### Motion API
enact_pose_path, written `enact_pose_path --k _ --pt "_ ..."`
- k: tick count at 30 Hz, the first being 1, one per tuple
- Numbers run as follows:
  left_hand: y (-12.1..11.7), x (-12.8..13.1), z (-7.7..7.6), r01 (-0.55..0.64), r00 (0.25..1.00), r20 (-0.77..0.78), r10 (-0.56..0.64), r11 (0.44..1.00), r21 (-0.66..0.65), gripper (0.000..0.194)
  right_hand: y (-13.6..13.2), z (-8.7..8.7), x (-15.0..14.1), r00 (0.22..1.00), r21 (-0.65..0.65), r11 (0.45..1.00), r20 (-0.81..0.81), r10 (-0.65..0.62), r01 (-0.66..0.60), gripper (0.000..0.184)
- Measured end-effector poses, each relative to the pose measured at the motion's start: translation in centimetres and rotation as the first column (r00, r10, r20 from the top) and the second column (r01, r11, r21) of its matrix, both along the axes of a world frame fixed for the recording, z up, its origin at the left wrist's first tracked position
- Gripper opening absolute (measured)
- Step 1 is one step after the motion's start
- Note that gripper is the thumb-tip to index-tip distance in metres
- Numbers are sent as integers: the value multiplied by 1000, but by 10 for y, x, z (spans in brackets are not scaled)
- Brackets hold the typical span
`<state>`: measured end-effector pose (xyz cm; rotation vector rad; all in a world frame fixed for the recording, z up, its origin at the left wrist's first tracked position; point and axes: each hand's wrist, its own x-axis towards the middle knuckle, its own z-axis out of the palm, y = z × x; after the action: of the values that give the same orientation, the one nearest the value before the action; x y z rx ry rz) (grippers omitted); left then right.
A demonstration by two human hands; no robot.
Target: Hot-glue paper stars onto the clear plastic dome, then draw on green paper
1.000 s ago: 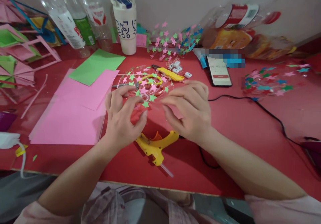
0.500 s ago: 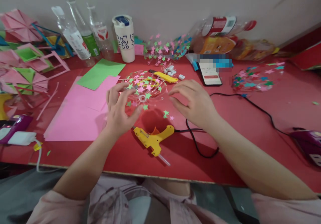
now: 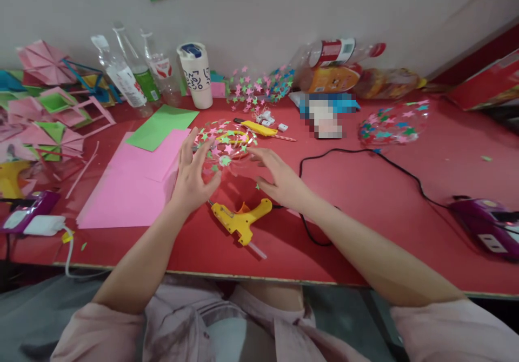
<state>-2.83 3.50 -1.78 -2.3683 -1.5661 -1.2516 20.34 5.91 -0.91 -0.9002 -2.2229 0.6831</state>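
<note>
A clear plastic piece covered in pink and green paper stars (image 3: 227,144) sits on the red table (image 3: 365,210). My left hand (image 3: 192,175) rests against its left side, fingers spread and curved round it. My right hand (image 3: 279,181) lies just right of it, fingers stretched toward its edge, holding nothing that I can see. A yellow glue gun (image 3: 241,218) lies on the table just below both hands, its black cord (image 3: 357,153) running off to the right.
Pink paper sheets (image 3: 130,189) and a green sheet (image 3: 162,126) lie left. Bottles (image 3: 121,78) and a white cup (image 3: 197,75) stand at the back. Another star-covered piece (image 3: 391,124), a phone (image 3: 324,121), a yellow comb-like tool (image 3: 259,128) and a purple power strip (image 3: 488,224) are nearby.
The view has pulled back and up. My right hand has let go of the star-covered piece and dropped beside it; my left hand stays on its left side.
</note>
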Motion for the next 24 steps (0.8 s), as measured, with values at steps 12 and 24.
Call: enact_pose_path --k 12,24 --pt "-1 -4 4 67 998 24 -66 998 -15 58 -5 3 3 997 -47 997 -28 -69 67 59" --pt "-9 0 14 12 997 76 -17 997 74 49 12 -2 22 745 347 936 640 -190 -59 14"
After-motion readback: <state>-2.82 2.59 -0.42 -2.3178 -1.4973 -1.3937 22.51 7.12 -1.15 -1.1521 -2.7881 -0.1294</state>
